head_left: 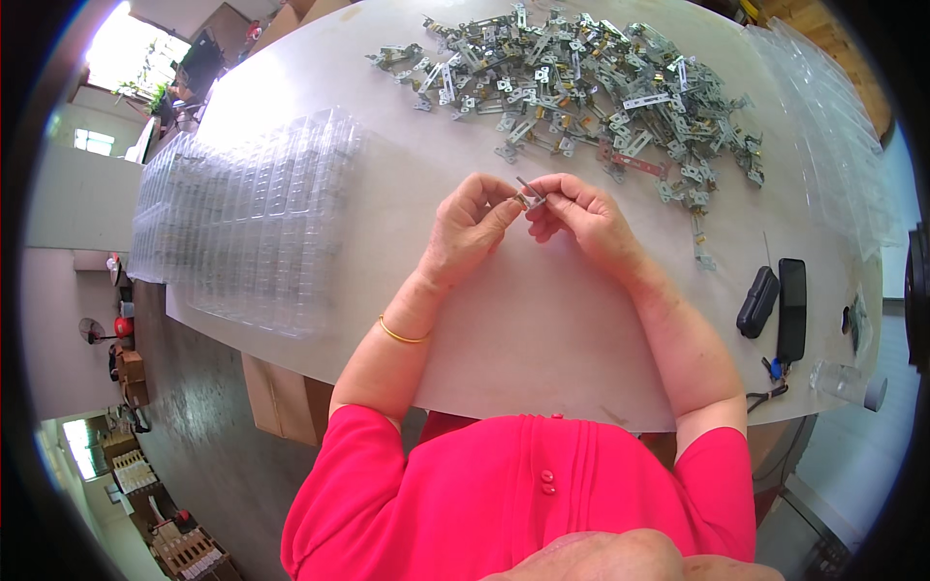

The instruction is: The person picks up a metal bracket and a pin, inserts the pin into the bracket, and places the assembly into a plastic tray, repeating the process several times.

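My left hand (468, 230) and my right hand (593, 223) meet over the middle of the pale table (542, 339). Between their fingertips is a small metal bracket-like part (530, 197), with a thin grey bar sticking up from it. Thumb and fingers of both hands are pinched on this part, so much of its shape is hidden. Just beyond my hands spreads a large heap of loose metal parts (581, 92), silver with some brass-coloured pieces. One reddish flat strip (632, 163) lies at the heap's near edge.
Clear plastic compartment trays (262, 218) are stacked at the left. More clear plastic (823, 136) lies along the right edge. Near my right arm are a black case (758, 302), a phone (791, 308) and a clear bottle (841, 382). A cardboard box (276, 397) stands below the table's left.
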The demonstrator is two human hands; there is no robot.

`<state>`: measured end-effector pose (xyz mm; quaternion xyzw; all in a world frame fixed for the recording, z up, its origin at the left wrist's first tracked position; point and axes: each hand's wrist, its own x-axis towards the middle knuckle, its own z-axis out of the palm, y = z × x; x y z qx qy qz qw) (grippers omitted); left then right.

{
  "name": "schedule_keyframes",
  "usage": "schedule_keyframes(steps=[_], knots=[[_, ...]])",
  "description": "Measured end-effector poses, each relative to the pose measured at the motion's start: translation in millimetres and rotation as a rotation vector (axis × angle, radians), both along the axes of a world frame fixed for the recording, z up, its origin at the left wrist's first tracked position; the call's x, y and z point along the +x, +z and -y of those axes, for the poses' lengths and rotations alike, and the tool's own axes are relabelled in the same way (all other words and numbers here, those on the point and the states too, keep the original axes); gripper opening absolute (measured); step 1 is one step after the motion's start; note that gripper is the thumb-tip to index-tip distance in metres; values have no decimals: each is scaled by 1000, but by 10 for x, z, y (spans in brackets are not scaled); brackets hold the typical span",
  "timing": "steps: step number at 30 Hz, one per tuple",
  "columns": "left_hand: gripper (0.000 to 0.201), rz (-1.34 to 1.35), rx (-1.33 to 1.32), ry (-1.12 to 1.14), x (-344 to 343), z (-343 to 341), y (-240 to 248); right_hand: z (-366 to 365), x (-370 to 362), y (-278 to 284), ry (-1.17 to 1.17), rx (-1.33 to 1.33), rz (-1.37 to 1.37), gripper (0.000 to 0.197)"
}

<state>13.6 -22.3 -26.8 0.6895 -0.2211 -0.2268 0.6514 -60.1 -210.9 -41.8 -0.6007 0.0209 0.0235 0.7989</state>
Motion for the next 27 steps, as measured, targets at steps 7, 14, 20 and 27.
schedule_keyframes(steps=[7, 14, 20, 27], knots=[[11, -13, -26, -85, 23, -31, -28, 37, 18, 31, -17, 11, 18, 18], [10, -92, -22, -220, -21, 0, 5, 35, 45, -80, -125, 195, 30, 14], [18, -277, -48, -88, 103, -64, 2, 12, -23, -36, -89, 57, 231, 7], [23, -383, -64, -73, 114, -57, 36, -58, -22, -133, -103, -83, 335, 7]])
